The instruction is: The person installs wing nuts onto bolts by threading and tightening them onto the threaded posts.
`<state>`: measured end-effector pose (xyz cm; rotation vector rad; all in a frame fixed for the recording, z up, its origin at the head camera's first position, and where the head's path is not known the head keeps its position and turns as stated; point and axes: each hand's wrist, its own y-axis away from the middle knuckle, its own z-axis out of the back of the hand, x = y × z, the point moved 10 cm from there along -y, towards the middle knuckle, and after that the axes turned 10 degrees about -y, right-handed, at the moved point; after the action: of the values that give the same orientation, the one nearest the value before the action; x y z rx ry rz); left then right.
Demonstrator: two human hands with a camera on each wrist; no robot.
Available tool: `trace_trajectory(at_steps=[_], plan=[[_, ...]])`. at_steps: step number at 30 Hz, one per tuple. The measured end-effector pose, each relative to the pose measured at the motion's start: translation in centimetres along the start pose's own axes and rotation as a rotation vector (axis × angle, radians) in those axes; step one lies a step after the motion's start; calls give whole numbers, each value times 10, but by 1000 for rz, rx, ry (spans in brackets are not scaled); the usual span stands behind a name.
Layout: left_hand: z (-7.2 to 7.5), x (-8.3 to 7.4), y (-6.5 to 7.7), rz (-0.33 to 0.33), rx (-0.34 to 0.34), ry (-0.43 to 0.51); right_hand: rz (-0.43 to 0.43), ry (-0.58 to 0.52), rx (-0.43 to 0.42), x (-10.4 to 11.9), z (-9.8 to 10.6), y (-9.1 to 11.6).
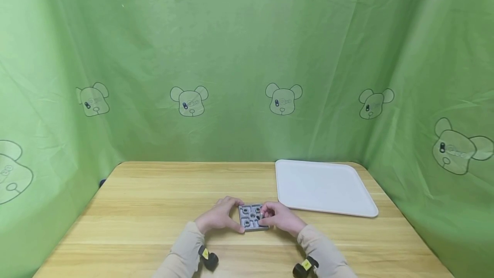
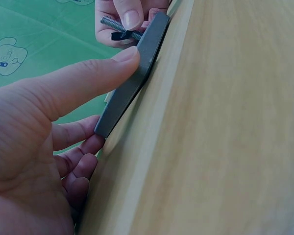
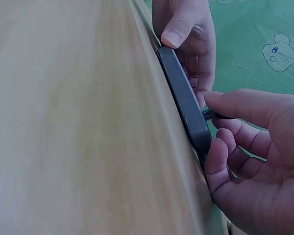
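A square grey metal plate (image 1: 252,216) with recessed slots and holes lies on the table in the head view. My left hand (image 1: 221,217) grips its left side, thumb at the near corner and fingers at the far one. The left wrist view shows the plate's dark edge (image 2: 137,73) beside the left thumb. Over the right part of the plate, my right hand (image 1: 283,218) pinches a threaded bolt (image 2: 111,23). A small black piece (image 2: 120,36) sits against the bolt. In the right wrist view the bolt's threads (image 3: 208,114) meet the plate's face, with the fingers hiding the rest.
A white tray (image 1: 324,185) lies at the back right of the wooden table (image 1: 173,183). Green curtains (image 1: 231,55) with bear prints hang behind and on both sides. A black wrist camera (image 1: 210,260) is strapped to the left sleeve, another (image 1: 302,268) to the right.
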<state>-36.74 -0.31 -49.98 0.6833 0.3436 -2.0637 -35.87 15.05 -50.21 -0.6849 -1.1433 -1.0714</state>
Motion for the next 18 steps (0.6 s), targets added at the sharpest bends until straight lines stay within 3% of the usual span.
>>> trace_trajectory(at_steps=[9, 18], plan=[[0, 1, 1, 7, -6, -3, 23, -82, 116, -1, -4, 1], [1, 1, 1, 6, -6, 0, -5, -189, 141, -7, -2, 0]])
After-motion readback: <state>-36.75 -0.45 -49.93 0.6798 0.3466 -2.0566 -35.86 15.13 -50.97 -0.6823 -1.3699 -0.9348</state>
